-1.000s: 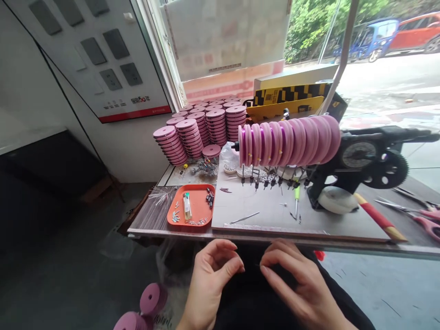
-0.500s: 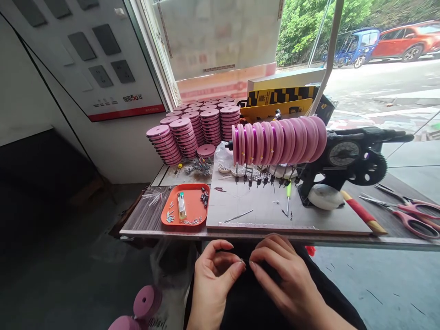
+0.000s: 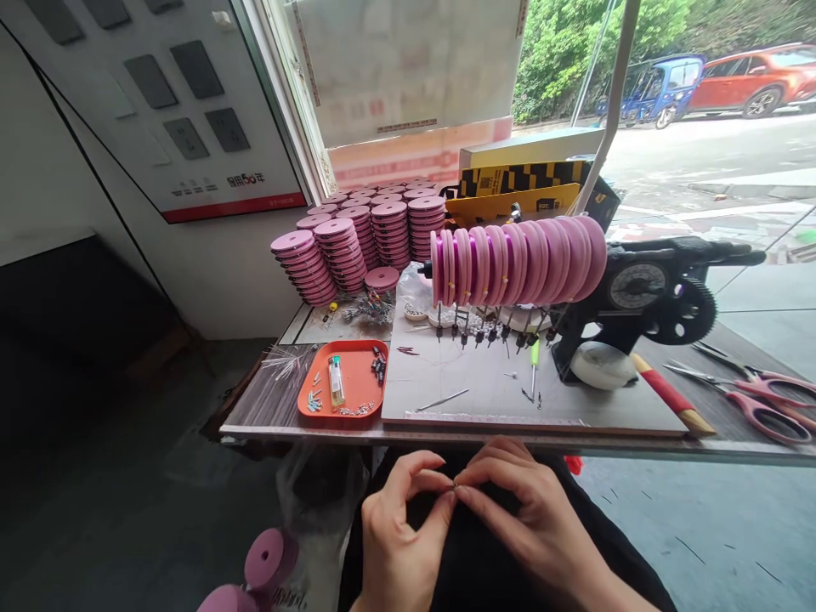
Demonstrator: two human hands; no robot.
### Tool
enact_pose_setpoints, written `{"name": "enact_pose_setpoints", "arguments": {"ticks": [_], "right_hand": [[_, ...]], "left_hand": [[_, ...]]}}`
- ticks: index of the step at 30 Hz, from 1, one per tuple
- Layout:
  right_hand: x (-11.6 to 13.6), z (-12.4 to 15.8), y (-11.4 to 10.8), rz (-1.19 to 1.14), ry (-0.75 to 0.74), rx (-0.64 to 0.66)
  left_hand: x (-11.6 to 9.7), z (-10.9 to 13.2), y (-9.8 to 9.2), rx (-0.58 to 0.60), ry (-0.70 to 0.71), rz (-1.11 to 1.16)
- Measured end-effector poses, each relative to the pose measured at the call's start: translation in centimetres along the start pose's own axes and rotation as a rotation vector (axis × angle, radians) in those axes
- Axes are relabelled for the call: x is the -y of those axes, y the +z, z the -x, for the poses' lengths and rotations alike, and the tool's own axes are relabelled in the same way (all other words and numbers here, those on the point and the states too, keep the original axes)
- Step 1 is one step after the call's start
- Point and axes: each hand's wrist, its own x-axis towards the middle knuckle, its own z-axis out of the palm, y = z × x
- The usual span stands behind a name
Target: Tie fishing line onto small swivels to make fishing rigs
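Note:
My left hand (image 3: 411, 523) and my right hand (image 3: 519, 501) meet fingertip to fingertip over my dark-clothed lap, just below the table's front edge. Thumb and forefinger of each hand are pinched together. Between the fingertips is something tiny that I cannot make out. Beyond them lies a white board (image 3: 459, 382) with a thin metal rod (image 3: 442, 400) near its front edge. To the left, an orange tray (image 3: 309, 374) holds a small tube with a green cap (image 3: 336, 382) and several small parts.
Pink spools (image 3: 516, 259) sit in a row on a shaft joined to a black geared machine (image 3: 637, 289). Several stacks of pink spools (image 3: 335, 255) stand behind. Two pairs of scissors (image 3: 765, 408) and a red-and-yellow stick (image 3: 672, 395) lie at right. More spools (image 3: 268, 557) are low at left.
My right hand has moved slightly left, so its fingertips now touch those of my left hand; a small gap was between them before. Things on the table stay put.

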Motion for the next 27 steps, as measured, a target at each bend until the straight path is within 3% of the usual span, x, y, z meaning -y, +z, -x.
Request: {"name": "enact_pose_setpoints", "arguments": {"ticks": [4,10,15,20,23,26,27], "right_hand": [[0.1,-0.1,-0.1,0.007,0.000,-0.023],[0.3,-0.2,-0.1,0.012,-0.019,-0.073],[0.2,-0.2,0.0,0.029,-0.041,-0.036],[-0.1,-0.3,0.1,0.037,-0.084,0.015],[-0.3,-0.6,0.1,0.017,-0.083,0.043],[-0.5,-0.9,0.0,0.012,-0.086,0.064],[-0.6,-0.9,0.0,0.011,-0.082,0.062]], "left_hand": [[0.5,-0.1,-0.4,0.133,0.175,-0.102],[-0.2,-0.4,-1.1,0.173,0.077,-0.092],[0.1,-0.4,-1.0,0.147,0.071,-0.057],[0.4,-0.5,-1.9,0.222,0.110,-0.110],[0.2,-2.8,-3.6,0.251,0.200,-0.325],[0.0,-6.7,-5.9,0.075,0.242,-0.815],[0.0,-7.9,-6.6,0.075,0.204,-1.002]]}}
